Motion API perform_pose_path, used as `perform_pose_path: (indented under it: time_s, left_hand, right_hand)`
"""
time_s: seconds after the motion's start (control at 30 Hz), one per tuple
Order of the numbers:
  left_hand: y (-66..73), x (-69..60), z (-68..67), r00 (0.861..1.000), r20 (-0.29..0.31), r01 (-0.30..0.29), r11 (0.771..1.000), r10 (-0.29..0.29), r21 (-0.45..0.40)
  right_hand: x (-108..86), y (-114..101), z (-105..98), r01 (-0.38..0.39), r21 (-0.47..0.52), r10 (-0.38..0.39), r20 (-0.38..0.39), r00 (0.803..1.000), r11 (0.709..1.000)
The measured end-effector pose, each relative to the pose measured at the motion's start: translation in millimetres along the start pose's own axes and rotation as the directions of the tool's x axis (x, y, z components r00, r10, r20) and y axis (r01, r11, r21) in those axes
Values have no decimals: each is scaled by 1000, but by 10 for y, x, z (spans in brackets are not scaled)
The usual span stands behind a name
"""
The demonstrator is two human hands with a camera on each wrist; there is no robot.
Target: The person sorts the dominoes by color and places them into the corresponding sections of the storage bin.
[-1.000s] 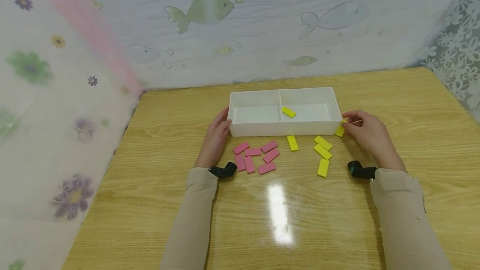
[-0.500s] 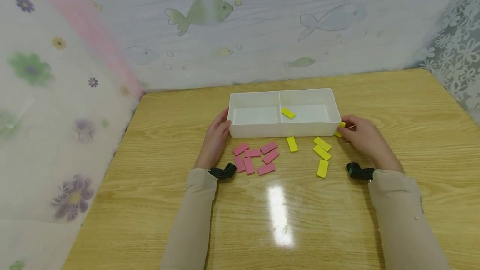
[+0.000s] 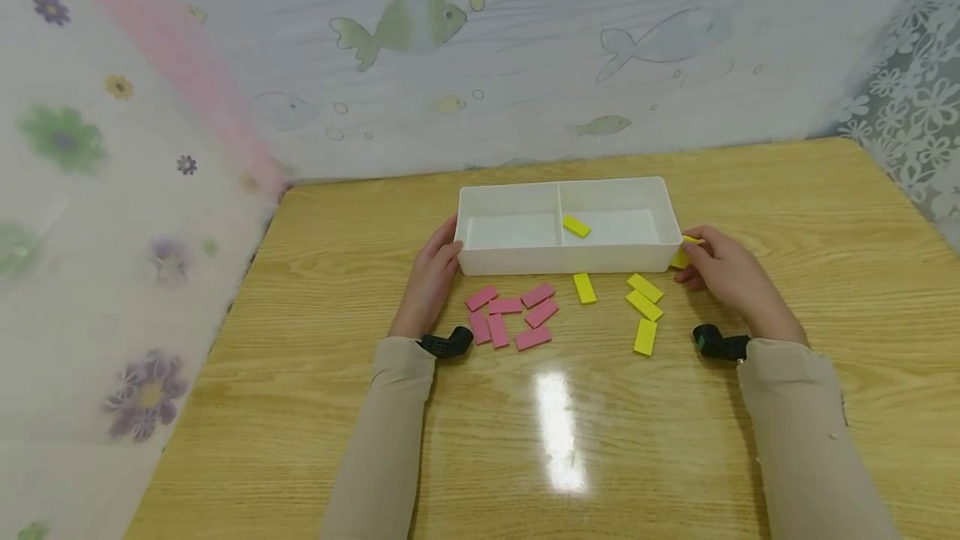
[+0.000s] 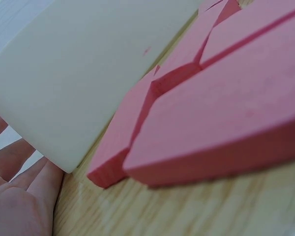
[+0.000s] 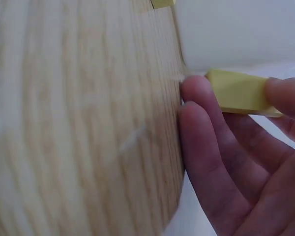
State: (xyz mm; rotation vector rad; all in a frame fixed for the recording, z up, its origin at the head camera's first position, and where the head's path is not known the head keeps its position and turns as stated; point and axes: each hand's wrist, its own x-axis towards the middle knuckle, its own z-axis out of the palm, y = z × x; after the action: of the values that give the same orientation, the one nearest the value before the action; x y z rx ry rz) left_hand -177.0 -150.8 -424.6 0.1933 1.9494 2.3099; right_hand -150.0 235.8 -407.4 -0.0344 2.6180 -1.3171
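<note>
My left hand [image 3: 431, 273] rests against the left end of a white two-compartment box [image 3: 562, 259]. Its fingers [image 4: 14, 156] lie fairly straight along the end wall in the left wrist view. At the box's front right corner, my right hand [image 3: 731, 277] pinches a yellow block [image 5: 241, 92] between thumb and fingers. In the right wrist view the block is tilted, close to the white wall, with two lower fingertips near the tabletop. Another yellow block [image 3: 577, 227] lies in the right compartment, by the divider.
Several pink blocks [image 3: 533, 338] lie in front of the box's left half. Several yellow blocks [image 3: 646, 337] lie before the right half, one [image 3: 584, 288] apart near the middle. The wooden table [image 3: 300, 407] meets a fish-patterned curtain [image 3: 525, 65] behind.
My right fingers have shifted around the yellow block, which has turned and risen slightly beside the box corner. The left hand and the box stay nearly where they were.
</note>
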Motion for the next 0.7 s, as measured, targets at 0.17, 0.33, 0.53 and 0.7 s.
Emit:
perform_pose_path:
  time_s: [0.17,0.33,0.53,0.7]
  left_hand:
    - [-75,43,-32,1000,-18,3,1000,-3,-7]
    - [-95,54,-34,1000,-28,-4,1000,4,-5]
    - [-69,48,-17,1000,-23,-14,1000,14,-19]
    - [-27,40,-6,1000,-28,-4,1000,4,-5]
  right_hand:
    - [3,-13,-1,-17,4,17,-11,1000,1000]
    - [2,-50,-6,-4,-76,-3,-93,996,997]
    - [-8,-87,-6,39,-5,-39,-207,978,999]
    - [-16,-133,-11,69,73,-45,-286,957,995]
